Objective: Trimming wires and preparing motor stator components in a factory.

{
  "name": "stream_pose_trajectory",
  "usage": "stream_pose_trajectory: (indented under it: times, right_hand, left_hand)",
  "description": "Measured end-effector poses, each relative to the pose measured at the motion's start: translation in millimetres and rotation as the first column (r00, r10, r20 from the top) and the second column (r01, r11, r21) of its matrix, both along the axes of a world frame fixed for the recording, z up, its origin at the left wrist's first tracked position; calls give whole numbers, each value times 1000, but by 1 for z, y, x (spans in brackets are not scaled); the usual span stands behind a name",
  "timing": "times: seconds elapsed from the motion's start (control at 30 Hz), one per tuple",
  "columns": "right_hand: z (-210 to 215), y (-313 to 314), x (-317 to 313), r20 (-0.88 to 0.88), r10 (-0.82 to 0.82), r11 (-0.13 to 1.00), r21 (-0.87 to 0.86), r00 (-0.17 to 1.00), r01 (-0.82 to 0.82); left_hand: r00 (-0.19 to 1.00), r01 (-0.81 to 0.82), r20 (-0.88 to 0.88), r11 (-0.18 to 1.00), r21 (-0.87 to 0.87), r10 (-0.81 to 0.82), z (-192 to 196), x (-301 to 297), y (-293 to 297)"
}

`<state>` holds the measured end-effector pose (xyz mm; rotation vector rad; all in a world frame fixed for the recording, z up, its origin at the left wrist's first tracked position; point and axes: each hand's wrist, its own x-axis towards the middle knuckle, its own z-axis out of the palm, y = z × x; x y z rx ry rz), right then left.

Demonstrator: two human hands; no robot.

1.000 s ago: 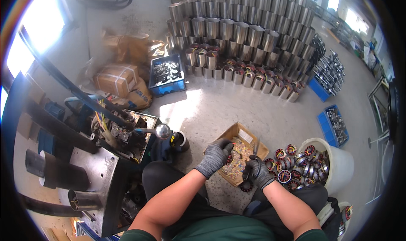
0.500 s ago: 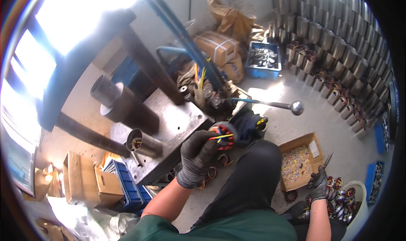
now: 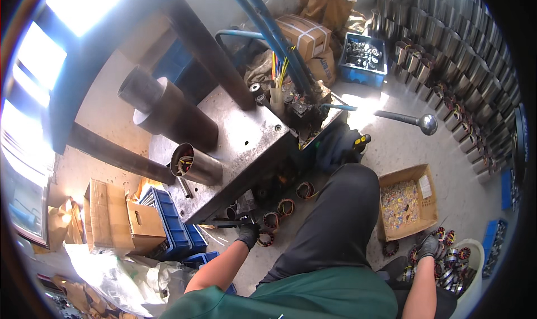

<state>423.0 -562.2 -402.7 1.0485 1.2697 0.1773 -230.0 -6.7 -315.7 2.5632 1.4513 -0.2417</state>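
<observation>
Grey concrete floor (image 3: 391, 148) surrounds a machine with a scuffed metal tabletop (image 3: 251, 131). The person's gloved left hand (image 3: 248, 233) is by the tabletop's lower edge, at the end of a dark bar (image 3: 221, 223); whether its grip is closed cannot be told. Just beside it, wire-wound rings (image 3: 265, 244) lie on the floor. The gloved right hand (image 3: 429, 246) is at a heap of similar rings (image 3: 451, 260), its grip likewise unclear. Near that hand sits a cardboard box (image 3: 429, 210) holding small coloured bits (image 3: 400, 204). On the tabletop lies a metal cylinder (image 3: 205, 169), wires inside.
</observation>
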Motion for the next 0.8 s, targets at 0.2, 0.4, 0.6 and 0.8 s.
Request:
stream_pose_trajectory:
  times: [0.2,0.4,0.6,0.8]
  right_hand:
    - [-120,-33,-44,-571,-671,662,-175,472,729]
    - [-191,-15,-88,-853,494,-796,-522,-170,305]
    - [-131,-4,-122,-538,766,-494,-843,352,-214]
    - [-93,81,-144,-291,889,-269,-957,353,-112]
  left_hand:
    - [847,54,-503,969,-240,-172,28,17,13]
    - [983,178,9,975,135,-181,-20,-27,46]
    - [842,-140,438,911,-388,316,70,24,28]
    - [743,84,668,987,-134,28,184,132,44]
